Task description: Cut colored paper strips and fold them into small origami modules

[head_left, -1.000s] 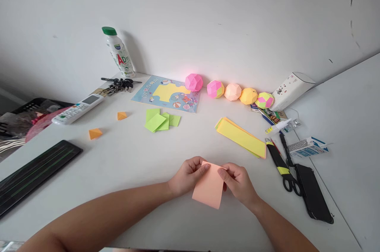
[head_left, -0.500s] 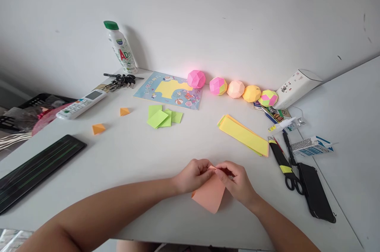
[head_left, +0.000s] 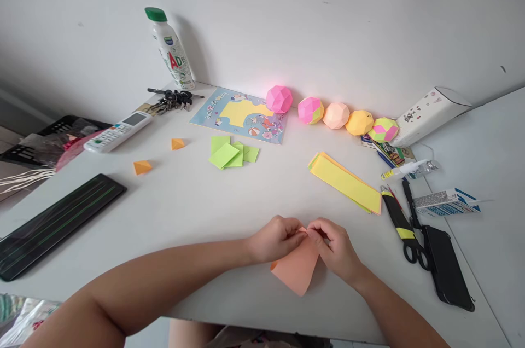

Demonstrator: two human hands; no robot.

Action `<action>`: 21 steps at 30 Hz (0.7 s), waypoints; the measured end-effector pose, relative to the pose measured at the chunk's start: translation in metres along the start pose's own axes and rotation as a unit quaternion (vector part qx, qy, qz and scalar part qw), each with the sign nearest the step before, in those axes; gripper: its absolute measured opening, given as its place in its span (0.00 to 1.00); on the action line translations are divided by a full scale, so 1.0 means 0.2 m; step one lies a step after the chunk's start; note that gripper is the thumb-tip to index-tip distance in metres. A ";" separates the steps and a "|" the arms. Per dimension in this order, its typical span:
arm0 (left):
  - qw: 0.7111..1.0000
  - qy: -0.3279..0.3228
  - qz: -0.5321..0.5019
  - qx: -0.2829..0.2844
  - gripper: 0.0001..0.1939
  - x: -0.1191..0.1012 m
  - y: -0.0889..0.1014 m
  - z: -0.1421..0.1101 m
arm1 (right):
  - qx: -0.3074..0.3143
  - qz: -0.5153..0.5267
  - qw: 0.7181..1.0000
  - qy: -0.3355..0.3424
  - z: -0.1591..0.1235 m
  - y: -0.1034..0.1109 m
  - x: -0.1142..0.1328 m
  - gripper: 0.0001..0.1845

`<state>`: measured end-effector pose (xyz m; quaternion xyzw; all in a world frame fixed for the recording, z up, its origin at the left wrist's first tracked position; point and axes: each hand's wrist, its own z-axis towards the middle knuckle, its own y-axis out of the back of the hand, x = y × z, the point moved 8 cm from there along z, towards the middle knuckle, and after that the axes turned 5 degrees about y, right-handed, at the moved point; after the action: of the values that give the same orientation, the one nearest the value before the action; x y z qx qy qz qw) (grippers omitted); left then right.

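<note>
- I'm pinching the peach paper (head_left: 298,267) between both hands: left hand (head_left: 275,239) and right hand (head_left: 336,247) are each pressing thumb and fingers on its top edge, nearly meeting.
- Paper is hanging in front of me near the table's (head_left: 197,200) 6 o'clock edge, lower left side curling; fingertips are hiding the top edge, so I'm not making out any fold there.
- From the paper, green squares (head_left: 225,155) are overlapping at 11 o'clock, partly covering each other; orange folded pieces (head_left: 142,167) are sitting at 10.
- Yellow strip (head_left: 346,183) is lying at 1 o'clock, mostly hiding orange and green ones beneath.
- Pink paper ball (head_left: 279,99) is sitting at 12, overlapping the printed card's (head_left: 209,110) corner; four more balls are lining up toward 1.
- Scissors (head_left: 416,255) and black phone-like item (head_left: 447,266) are lying around 3; the scissors' blades aren't showing clearly.
- Black tray-like item (head_left: 61,222) at 9 is running out of frame; the basket (head_left: 61,125) at 10 is getting cut off too, its contents blurring.
- Bottle (head_left: 174,58) is standing at 11, its small print staying unreadable.
</note>
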<state>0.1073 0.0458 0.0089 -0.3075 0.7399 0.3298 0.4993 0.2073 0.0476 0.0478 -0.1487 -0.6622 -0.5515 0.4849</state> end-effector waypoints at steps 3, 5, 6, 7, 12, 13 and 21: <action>1.000 -0.007 0.008 -0.005 0.11 0.00 0.00 0.00 | -0.002 -0.013 1.000 0.002 0.00 -0.01 0.00 0.11; 1.000 -0.013 0.014 -0.007 0.11 0.00 0.00 0.00 | -0.003 -0.018 1.000 0.002 0.00 -0.01 -0.01 0.11; 1.000 -0.014 0.015 -0.006 0.11 0.00 0.00 0.00 | -0.003 -0.018 1.000 0.000 0.00 -0.01 -0.01 0.11; 1.000 -0.015 0.015 -0.006 0.11 0.00 0.00 0.00 | -0.004 -0.016 1.000 -0.002 0.01 -0.01 -0.01 0.12; 1.000 -0.011 0.018 -0.011 0.12 0.01 0.00 0.00 | 0.005 0.009 1.000 -0.021 0.01 -0.02 -0.05 0.12; 1.000 -0.011 0.019 -0.012 0.12 0.01 0.00 0.00 | 0.008 0.014 1.000 -0.025 0.02 -0.02 -0.05 0.12; 0.999 -0.020 0.025 -0.004 0.13 0.00 0.00 0.00 | 0.008 0.018 0.999 -0.030 0.02 -0.02 -0.07 0.13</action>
<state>0.1076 0.0465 0.0082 -0.2846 0.7355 0.3515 0.5045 0.2086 0.0547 0.0350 -0.1730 -0.6785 -0.5325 0.4756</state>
